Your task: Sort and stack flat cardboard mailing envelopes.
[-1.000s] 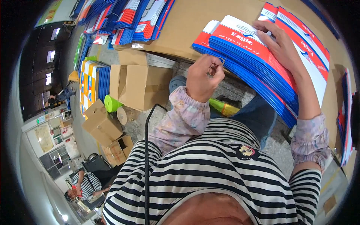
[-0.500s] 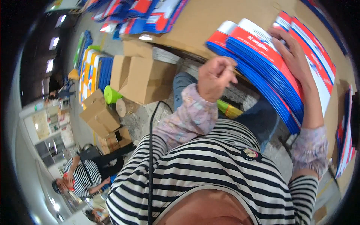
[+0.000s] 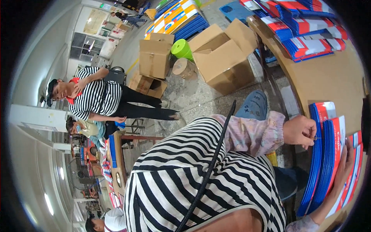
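Observation:
Two bundles of flat, folded blue, red and white printed bags stand on the table's near edge at the right, one bundle [image 3: 317, 154] just left of the other [image 3: 331, 154]. My left hand [image 3: 299, 131] is closed beside their upper end, its thumb and finger pinching a thin tan loop that looks like a rubber band [image 3: 317, 137]. On the other side my right hand [image 3: 345, 166] lies along the printed face of the right bundle, fingers stretched out. More of these bags [image 3: 353, 162] fan out behind that hand and are partly covered by it.
The brown tabletop [image 3: 320, 79] carries a heap of similar bags [image 3: 305, 33] at its far end. On the floor stand open cardboard boxes [image 3: 228, 58] and a lime green roll [image 3: 181, 49]. A co-worker in stripes [image 3: 96, 92] stands at the left. A black cable [image 3: 210, 166] crosses my front.
The view has swung left, so the bundles now sit at the right rim. My left hand has come up against the bundles' edge. The right hand stays on the bags.

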`<state>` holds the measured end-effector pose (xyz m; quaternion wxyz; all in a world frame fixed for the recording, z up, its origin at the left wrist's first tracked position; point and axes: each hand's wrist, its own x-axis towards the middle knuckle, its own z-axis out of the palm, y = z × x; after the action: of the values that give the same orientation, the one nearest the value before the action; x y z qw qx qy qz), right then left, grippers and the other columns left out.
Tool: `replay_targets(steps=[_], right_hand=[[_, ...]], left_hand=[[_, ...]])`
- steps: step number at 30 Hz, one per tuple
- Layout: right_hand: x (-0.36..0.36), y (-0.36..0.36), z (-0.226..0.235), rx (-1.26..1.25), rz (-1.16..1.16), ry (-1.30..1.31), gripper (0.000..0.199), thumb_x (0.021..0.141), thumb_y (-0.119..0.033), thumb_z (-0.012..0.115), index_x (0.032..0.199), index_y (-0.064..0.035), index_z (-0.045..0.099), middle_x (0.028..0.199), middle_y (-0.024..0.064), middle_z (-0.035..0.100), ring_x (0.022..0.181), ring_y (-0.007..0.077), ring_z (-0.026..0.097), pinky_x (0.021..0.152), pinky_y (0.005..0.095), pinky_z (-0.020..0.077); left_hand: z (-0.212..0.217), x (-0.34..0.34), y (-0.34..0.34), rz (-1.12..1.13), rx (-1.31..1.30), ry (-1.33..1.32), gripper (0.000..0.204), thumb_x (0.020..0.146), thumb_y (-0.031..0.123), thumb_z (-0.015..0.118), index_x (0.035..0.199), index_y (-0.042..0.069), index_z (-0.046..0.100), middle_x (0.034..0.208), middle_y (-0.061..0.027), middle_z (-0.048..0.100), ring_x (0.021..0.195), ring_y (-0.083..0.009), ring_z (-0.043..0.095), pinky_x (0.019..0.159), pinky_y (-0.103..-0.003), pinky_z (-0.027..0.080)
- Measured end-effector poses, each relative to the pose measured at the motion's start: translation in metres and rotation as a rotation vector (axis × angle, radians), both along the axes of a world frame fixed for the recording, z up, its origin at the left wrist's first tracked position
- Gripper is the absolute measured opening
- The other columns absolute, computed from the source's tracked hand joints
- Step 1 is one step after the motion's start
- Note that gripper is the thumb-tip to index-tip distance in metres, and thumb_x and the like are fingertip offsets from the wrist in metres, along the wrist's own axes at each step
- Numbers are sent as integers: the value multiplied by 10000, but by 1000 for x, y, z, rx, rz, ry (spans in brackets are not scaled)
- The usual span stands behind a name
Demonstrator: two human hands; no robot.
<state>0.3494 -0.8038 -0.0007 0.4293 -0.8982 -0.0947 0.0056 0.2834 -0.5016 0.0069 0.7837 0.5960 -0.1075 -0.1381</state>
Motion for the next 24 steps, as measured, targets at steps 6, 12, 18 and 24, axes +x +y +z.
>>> replay_targets(steps=[6,12,18,24], right_hand=[[2,0,-10,-11,8,32,426,1003,-265,453,1350,-18,481,1344,147,514,1263,216,460,1083,365,328],[29,33,-8,-72,28,9,427,1007,-272,443,1339,-8,487,1335,143,522,1254,214,464,1082,362,325],[23,96,2,-74,3,9,408,1000,-258,454,1345,-43,493,1330,158,521,1263,243,459,1080,378,327],[15,70,1,-502,38,-359,430,984,-308,484,1346,-76,504,1398,137,472,1277,295,444,1082,409,329]], left_hand=[[-16,16,10,198,26,-25,125,778,-74,631,791,-32,514,690,-120,630,583,-175,662,489,-269,506],[-34,61,56,392,-61,3,103,789,-91,611,792,-56,514,674,-134,625,568,-197,665,465,-264,519],[-42,76,127,510,-121,29,79,797,-110,582,844,-89,523,681,-158,619,550,-217,663,438,-278,536],[-48,84,114,386,35,54,162,815,-105,548,954,-181,577,718,-222,637,575,-273,681,463,-320,564]])
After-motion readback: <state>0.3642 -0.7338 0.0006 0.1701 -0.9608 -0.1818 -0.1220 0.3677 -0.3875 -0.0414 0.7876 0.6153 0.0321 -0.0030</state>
